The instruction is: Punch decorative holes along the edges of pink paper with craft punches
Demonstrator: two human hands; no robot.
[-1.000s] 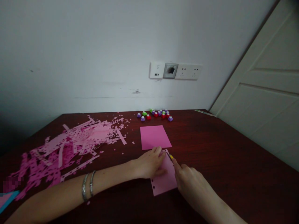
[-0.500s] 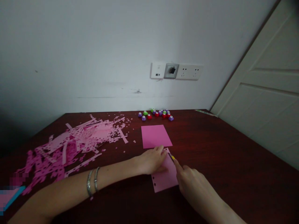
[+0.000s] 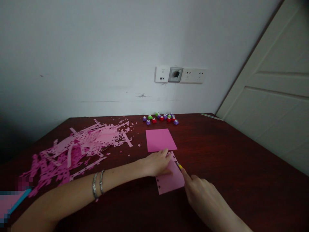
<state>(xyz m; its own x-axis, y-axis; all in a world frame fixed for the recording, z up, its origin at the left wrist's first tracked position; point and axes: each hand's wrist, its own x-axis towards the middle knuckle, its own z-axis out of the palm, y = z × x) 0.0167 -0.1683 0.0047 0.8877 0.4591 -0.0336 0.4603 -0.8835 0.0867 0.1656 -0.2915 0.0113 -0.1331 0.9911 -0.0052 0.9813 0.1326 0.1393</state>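
A light pink sheet of paper [image 3: 172,184] lies on the table, with small flower-shaped holes along its left and top edges. My left hand [image 3: 156,163] rests on its upper left part, fingers stretched out and pressing it down. Closed around a utility knife [image 3: 179,165] with a yellow part is my right hand [image 3: 199,190]. The dark blade end touches the sheet close to its right edge; most of the handle is hidden in my fingers. Just beyond my left hand lies a deeper pink square of paper [image 3: 160,140].
A heap of punched pink paper scraps [image 3: 79,145] and tiny cut-outs spreads over the left of the dark red table [image 3: 229,161]. Several small colourful craft punches [image 3: 161,118] stand near the wall. A blue-edged item [image 3: 20,200] sits at the lower left, partly blurred out.
The utility knife in my right hand has slid a little toward me along the sheet's right side. My left hand keeps its place on the paper. The view has shifted slightly.
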